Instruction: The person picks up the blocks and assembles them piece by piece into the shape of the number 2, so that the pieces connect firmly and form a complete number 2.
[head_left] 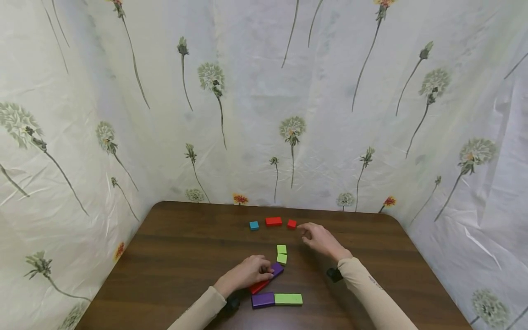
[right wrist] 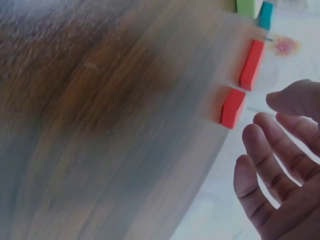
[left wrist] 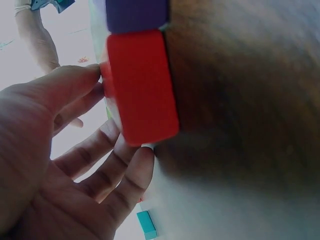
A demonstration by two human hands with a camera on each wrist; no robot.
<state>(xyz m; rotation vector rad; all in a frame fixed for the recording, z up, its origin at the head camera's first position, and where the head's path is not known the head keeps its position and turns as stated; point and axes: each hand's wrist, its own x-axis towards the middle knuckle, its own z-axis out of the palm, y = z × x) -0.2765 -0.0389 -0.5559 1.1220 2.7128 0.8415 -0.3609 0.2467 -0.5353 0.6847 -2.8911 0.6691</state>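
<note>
My left hand (head_left: pixel 264 274) lies near the table's front edge and pinches a long red block (head_left: pixel 259 287). In the left wrist view the thumb (left wrist: pixel 75 82) touches that red block (left wrist: pixel 142 85) and the fingers (left wrist: pixel 125 165) reach past its end. A purple block (left wrist: pixel 136 14) butts against its far end. My right hand (head_left: pixel 307 231) hovers further back with relaxed fingers, holding nothing, just right of a small red block (head_left: pixel 291 223). In the right wrist view the fingers (right wrist: pixel 280 165) stand a short way from this small red block (right wrist: pixel 233 107).
A long red block (head_left: pixel 273 221) and a small blue block (head_left: pixel 254 225) lie in a row at the back. Two green blocks (head_left: pixel 282 254) sit mid-table. A purple block (head_left: pixel 263 299) and a green block (head_left: pixel 288 299) lie end to end at the front. Floral sheeting (head_left: pixel 264 114) surrounds the table (head_left: pixel 185 247).
</note>
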